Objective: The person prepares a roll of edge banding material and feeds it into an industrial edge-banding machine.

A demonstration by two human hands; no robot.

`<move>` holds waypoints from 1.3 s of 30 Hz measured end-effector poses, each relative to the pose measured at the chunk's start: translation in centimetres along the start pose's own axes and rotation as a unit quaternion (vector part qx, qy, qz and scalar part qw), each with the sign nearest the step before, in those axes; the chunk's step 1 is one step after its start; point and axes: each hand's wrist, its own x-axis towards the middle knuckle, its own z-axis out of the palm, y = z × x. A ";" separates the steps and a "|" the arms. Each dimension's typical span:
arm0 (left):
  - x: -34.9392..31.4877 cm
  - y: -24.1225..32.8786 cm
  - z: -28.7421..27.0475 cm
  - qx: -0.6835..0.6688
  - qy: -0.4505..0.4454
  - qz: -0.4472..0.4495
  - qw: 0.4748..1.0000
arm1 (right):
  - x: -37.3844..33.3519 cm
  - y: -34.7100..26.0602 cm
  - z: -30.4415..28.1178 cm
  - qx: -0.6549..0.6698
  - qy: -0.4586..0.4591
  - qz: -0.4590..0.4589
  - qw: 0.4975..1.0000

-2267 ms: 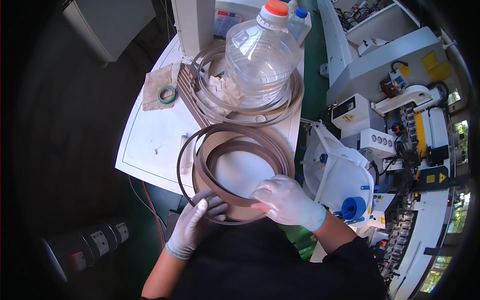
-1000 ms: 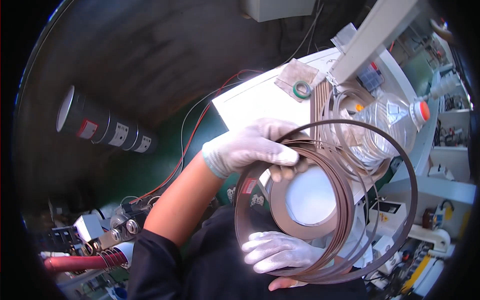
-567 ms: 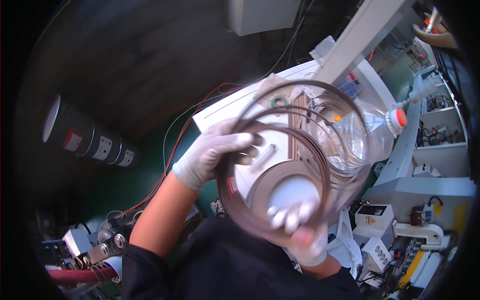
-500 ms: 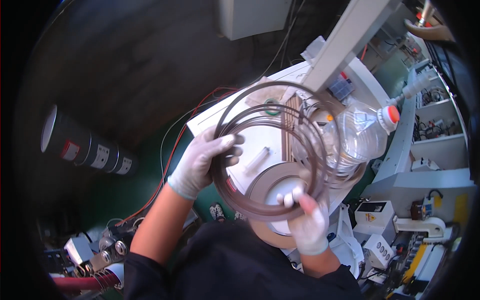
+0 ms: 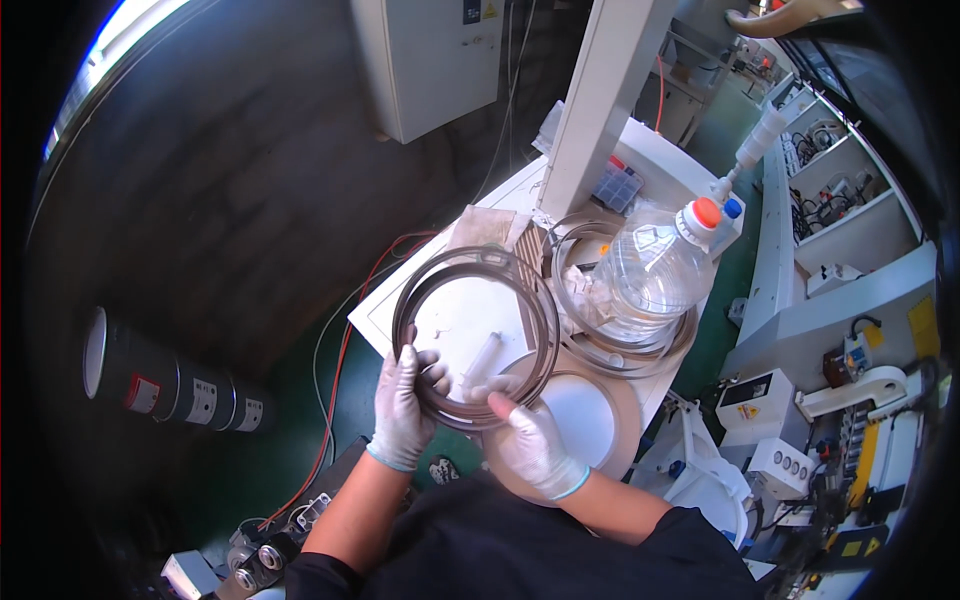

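Observation:
Both my hands, in white gloves, hold a coil of dark brown strip (image 5: 404,305) above a white table. On its lower left rim, my left hand (image 5: 402,415) is closed with the thumb on the near side. My right hand (image 5: 532,445) grips the lower right rim between thumb and fingers. Through the coil's opening, a clear syringe (image 5: 483,352) shows lying on the table. Under and right of my right hand lies a wide tan roll (image 5: 622,432) with a white centre.
A large clear bottle (image 5: 655,265) with a red cap stands among loose coils (image 5: 562,285) on the table (image 5: 375,318). A white pillar (image 5: 600,110) rises behind. A metal drum (image 5: 175,390) is at left, machinery (image 5: 780,465) at right. A red hose (image 5: 332,390) crosses the green floor.
The loops, spread apart and blurred before, are now gathered into a tighter ring. My hands have moved closer together, the right one leftward. The view has shifted.

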 end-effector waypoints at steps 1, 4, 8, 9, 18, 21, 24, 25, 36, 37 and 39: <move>0.0 0.4 -0.1 0.012 -0.005 0.005 1.000 | -0.3 0.1 -0.2 0.017 -0.005 0.001 1.000; 0.0 3.5 -1.7 0.074 -0.076 -0.024 0.994 | -0.4 -2.6 -1.3 0.107 -0.012 0.030 0.994; -0.2 6.7 -2.4 0.231 -0.164 -0.108 0.953 | 0.1 -8.2 -1.8 -0.127 -0.048 0.082 0.987; -0.3 6.8 -2.3 0.252 -0.166 -0.125 0.945 | 0.0 -8.7 -1.1 -0.145 -0.049 0.117 0.981; -1.9 1.5 -3.0 0.043 -0.068 -0.073 0.994 | 3.4 -5.4 -2.7 0.103 0.081 0.005 0.991; -1.8 1.5 -1.6 0.075 0.062 -0.033 0.995 | 2.3 -3.1 -1.6 0.069 0.083 0.040 0.993; 0.6 1.6 -3.8 0.164 0.071 0.009 0.984 | 1.6 -2.0 -0.8 0.024 0.050 0.097 0.994; 1.5 1.7 -3.1 0.142 0.115 -0.004 0.983 | 1.9 -2.1 -1.0 0.026 0.053 0.096 0.994; 15.9 -4.3 -5.8 0.088 0.172 0.050 0.980 | -1.3 -3.0 -6.6 0.010 -0.062 0.056 0.996; 15.6 -4.3 -5.1 0.167 0.153 0.048 0.973 | -2.1 -3.1 -6.7 -0.018 -0.030 0.058 0.998; 14.8 -3.5 -4.0 0.259 0.127 0.004 0.957 | -3.5 -3.7 -6.4 -0.029 -0.012 0.055 0.998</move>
